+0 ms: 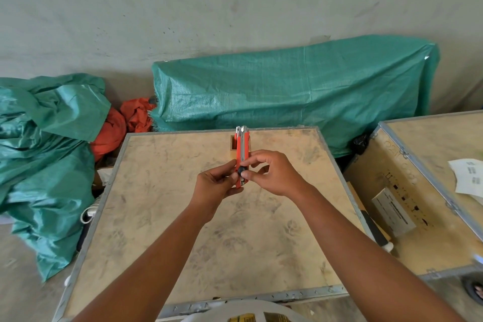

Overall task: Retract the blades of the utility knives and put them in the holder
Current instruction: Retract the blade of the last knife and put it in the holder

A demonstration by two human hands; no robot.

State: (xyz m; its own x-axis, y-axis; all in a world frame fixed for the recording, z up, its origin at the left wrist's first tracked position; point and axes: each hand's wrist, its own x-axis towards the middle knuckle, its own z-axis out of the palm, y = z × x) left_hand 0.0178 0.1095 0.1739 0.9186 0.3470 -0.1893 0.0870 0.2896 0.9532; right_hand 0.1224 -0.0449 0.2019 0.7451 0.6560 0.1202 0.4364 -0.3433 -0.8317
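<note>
I hold a red utility knife (242, 150) upright above the middle of a plywood crate top (183, 217). Its metal tip points away from me, near the far edge. My left hand (217, 183) grips the lower handle from the left. My right hand (271, 174) pinches the black slider knob on the knife with thumb and forefinger. Behind the knife, partly hidden by it, stands a small wooden holder (233, 146) with an open slot. Whether the blade is out I cannot tell.
A second open crate (418, 191) with labels and papers stands at the right. Green tarps (292, 89) and red cloth (125, 123) lie behind and to the left, against a grey wall. A white object sits at the near edge.
</note>
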